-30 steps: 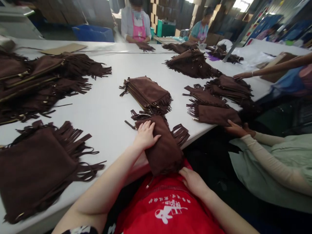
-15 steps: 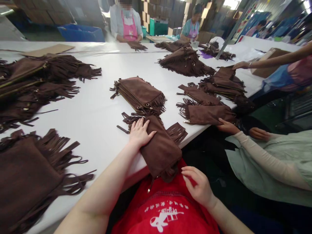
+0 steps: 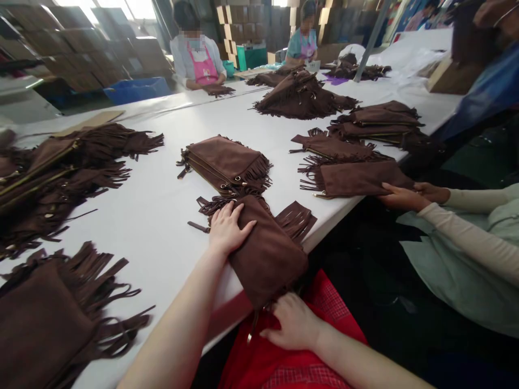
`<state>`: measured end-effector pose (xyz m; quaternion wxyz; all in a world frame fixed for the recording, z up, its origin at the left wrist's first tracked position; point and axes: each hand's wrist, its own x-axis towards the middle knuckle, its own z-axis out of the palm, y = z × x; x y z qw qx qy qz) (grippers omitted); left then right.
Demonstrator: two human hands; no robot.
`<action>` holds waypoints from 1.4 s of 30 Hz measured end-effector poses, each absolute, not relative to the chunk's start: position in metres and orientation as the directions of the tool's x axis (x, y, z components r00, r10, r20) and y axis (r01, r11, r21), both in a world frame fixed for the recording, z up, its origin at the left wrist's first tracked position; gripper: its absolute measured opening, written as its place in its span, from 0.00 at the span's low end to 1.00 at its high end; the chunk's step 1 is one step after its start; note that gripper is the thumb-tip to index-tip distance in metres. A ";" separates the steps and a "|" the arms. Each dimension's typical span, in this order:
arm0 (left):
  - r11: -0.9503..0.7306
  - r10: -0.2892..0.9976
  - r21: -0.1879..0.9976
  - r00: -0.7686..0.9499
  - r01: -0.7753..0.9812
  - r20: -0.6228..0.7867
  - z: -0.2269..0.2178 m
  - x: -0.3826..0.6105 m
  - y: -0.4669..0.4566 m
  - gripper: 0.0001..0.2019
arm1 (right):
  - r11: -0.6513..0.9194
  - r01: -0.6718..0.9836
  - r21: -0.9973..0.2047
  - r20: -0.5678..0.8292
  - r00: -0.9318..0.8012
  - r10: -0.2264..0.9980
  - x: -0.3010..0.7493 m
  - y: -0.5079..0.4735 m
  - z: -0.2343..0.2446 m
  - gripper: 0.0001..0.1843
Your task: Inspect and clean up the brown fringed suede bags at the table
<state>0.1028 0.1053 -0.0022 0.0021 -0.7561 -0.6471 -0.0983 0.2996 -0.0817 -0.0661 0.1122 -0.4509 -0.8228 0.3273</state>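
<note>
A brown suede fringed bag [image 3: 267,251] lies across the front edge of the white table [image 3: 162,216], its near end hanging over onto my red apron [image 3: 292,367]. My left hand [image 3: 227,229] rests flat on the bag's far end, fingers stretched out. My right hand [image 3: 294,324] is at the bag's near edge, fingers curled under it where a metal zipper pull [image 3: 252,329] dangles; the fingertips are hidden.
A stack of similar bags [image 3: 225,162] lies just beyond mine. More piles sit at the left [image 3: 52,167], front left [image 3: 52,319] and far right [image 3: 373,127]. A seated person's hands [image 3: 401,197] hold another bag [image 3: 357,178] on my right. Two aproned workers stand at the far end.
My right hand has come back to the bag's hanging near edge and curled under it. The left hand stays flat on the bag. The view has tilted and shifted slightly.
</note>
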 end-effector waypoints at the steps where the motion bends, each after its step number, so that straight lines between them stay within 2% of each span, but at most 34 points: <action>1: -0.161 0.978 0.125 0.141 0.979 0.153 -0.002 0.103 0.105 0.37 | 0.374 0.661 -0.650 -0.130 -0.582 0.803 0.301 -0.081 -0.069 0.26; 6: -0.156 0.979 0.130 0.136 0.979 0.150 -0.003 0.103 0.106 0.37 | 0.255 0.734 -0.630 -0.316 -0.542 0.778 0.324 -0.088 -0.084 0.30; 9: -0.160 0.977 0.131 0.138 0.978 0.160 -0.002 0.104 0.105 0.36 | 0.209 0.776 -0.594 -0.359 -0.489 0.795 0.340 -0.092 -0.089 0.31; 22: -0.164 0.977 0.161 0.137 0.973 0.166 -0.007 0.098 0.104 0.36 | 0.214 0.848 -0.486 -0.492 -0.467 0.735 0.330 -0.091 -0.108 0.33; 26: -0.156 0.984 0.157 0.139 0.975 0.116 -0.004 0.097 0.106 0.37 | 0.177 0.894 -0.411 -0.636 -0.420 0.647 0.331 -0.095 -0.123 0.37; 29: -0.173 0.982 0.152 0.159 0.973 0.098 -0.002 0.094 0.107 0.38 | 0.194 0.922 -0.335 -0.693 -0.381 0.612 0.334 -0.102 -0.130 0.31; 31: -0.212 0.974 0.151 0.195 0.966 0.120 -0.002 0.091 0.106 0.37 | 0.197 0.926 -0.321 -0.631 -0.364 0.685 0.338 -0.107 -0.128 0.19; 33: -0.262 0.957 0.153 0.237 0.953 0.164 -0.004 0.086 0.104 0.35 | 0.135 0.929 -0.345 -0.483 -0.299 0.823 0.345 -0.112 -0.118 0.11; 36: -0.299 0.941 0.174 0.259 0.938 0.220 -0.007 0.081 0.102 0.30 | 0.050 0.871 -0.489 -0.163 -0.147 0.976 0.358 -0.121 -0.092 0.10; 38: -0.295 0.940 0.194 0.248 0.936 0.234 -0.007 0.080 0.102 0.28 | 0.149 0.802 -0.579 0.069 -0.134 0.989 0.359 -0.126 -0.070 0.10; 40: -0.291 0.940 0.204 0.240 0.935 0.241 -0.006 0.080 0.103 0.27 | 0.345 0.730 -0.591 0.257 -0.234 0.937 0.351 -0.126 -0.052 0.10; 42: -0.293 0.939 0.205 0.240 0.934 0.246 -0.005 0.081 0.103 0.26 | 0.496 0.655 -0.570 0.331 -0.369 0.868 0.336 -0.121 -0.043 0.20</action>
